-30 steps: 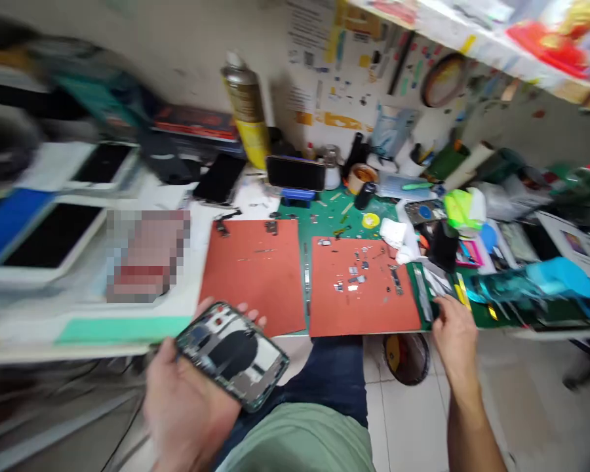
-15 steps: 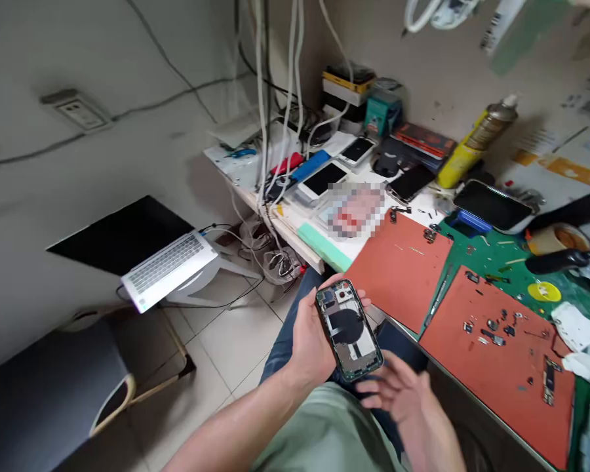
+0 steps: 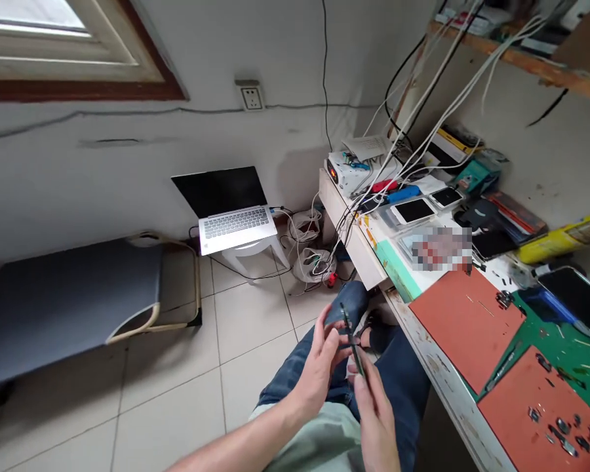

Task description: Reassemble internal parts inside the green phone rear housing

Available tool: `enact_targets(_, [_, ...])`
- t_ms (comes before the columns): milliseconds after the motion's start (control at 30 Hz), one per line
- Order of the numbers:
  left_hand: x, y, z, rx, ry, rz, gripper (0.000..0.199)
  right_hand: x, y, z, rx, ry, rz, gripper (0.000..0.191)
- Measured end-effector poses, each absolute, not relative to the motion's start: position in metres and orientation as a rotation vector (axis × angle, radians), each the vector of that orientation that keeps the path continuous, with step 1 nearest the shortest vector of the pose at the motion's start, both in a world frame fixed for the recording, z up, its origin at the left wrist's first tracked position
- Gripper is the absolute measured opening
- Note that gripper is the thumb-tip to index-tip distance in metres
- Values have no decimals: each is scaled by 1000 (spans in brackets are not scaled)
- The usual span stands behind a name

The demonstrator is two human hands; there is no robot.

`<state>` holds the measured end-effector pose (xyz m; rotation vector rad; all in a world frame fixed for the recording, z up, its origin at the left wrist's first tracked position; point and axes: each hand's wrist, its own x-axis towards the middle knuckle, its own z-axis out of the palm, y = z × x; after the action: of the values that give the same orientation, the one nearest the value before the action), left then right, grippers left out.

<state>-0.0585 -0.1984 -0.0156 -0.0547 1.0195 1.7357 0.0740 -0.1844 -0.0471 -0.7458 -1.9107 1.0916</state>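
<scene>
An opened phone housing (image 3: 353, 341) is seen almost edge-on above my lap, its thin dark frame tilted. My right hand (image 3: 375, 400) grips its lower end, thumb on one side and fingers on the other. To its left, my left hand (image 3: 319, 360) has its fingers apart, the tips at or very near the housing's side; whether they touch it I cannot tell. The inside of the housing is hidden at this angle.
On the workbench, orange mats (image 3: 467, 321) and a green mat (image 3: 555, 334) carry small phone parts (image 3: 563, 426). Phones (image 3: 413, 211) and a yellow can (image 3: 563, 236) stand behind. A laptop (image 3: 236, 223) rests on a white stool (image 3: 255, 255); a grey cot (image 3: 73, 301) lies left.
The view has swung left. The phone housing has turned from face-up to edge-on, and my right hand has come up to grip it while my left hand's hold has loosened.
</scene>
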Motion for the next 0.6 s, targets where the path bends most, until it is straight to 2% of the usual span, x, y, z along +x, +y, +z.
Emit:
enact_targets(67, [-62, -198, -21, -80, 1026, 1796, 86, 60, -187, -56, -921, -1943, 960, 48])
enact_targets(133, [-72, -192, -21, -115, 1040, 1858, 83, 48, -188, -65, -975, -1937, 909, 53])
enact_targets(233, [-101, -175, -25, -194, 1020, 1911, 77, 40, -172, -82, -981, -1932, 1011, 58])
enact_targets(300, [-127, -163, -37, -219, 982, 1931, 76, 37, -142, -102, -1017, -1923, 1092, 52])
enact_targets(400, [-165, -148, -71, -221, 927, 1931, 67, 14, -70, -155, -1114, -1920, 1149, 37])
enact_targets(533, [-205, -141, -130, -263, 849, 1886, 67, -61, 20, -254, -1343, -2008, 1261, 40])
enact_targets(600, [-218, -143, -156, -302, 825, 1865, 68, -103, 49, -302, -1714, -2082, 1270, 42])
